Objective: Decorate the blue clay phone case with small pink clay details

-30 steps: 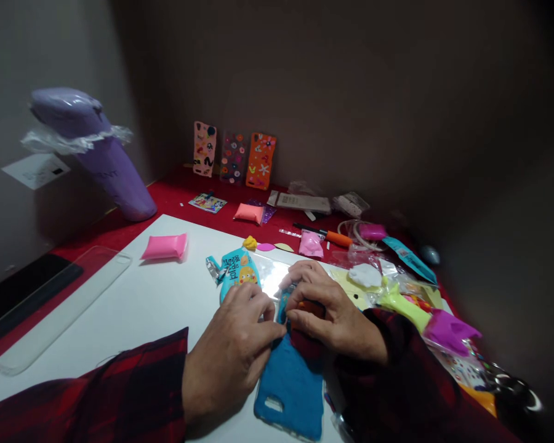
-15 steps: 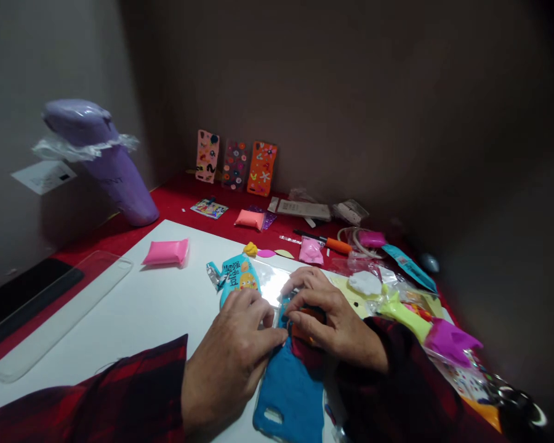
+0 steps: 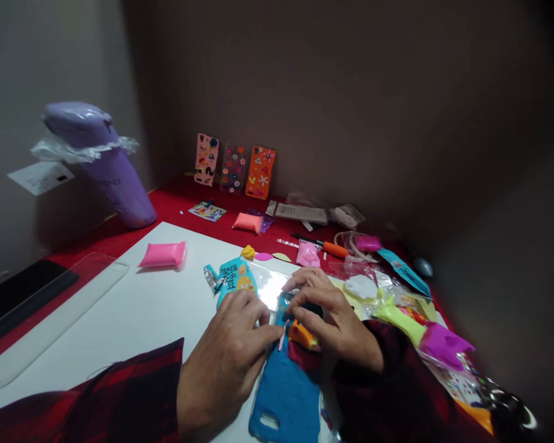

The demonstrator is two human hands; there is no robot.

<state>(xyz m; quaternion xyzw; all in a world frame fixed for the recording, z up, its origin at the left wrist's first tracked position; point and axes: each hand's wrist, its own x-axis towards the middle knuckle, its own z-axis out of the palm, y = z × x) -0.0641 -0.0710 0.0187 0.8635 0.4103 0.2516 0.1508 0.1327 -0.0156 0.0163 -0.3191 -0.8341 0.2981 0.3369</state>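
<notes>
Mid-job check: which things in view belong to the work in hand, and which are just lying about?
Seemingly in use:
- blue case, under both hands
- orange piece and dark red piece, on the case
- thin pink strip, near the left thumb

Apparently lying about:
- purple bottle
- three decorated cases
- bright pink packet
- orange-handled tool

Left hand (image 3: pixel 231 351): is pointing its thumb toward the other, palm facing down.
Right hand (image 3: pixel 332 314): is arching, fingers and thumb bending inward.
Forearms (image 3: pixel 133 381): are slanting inward.
</notes>
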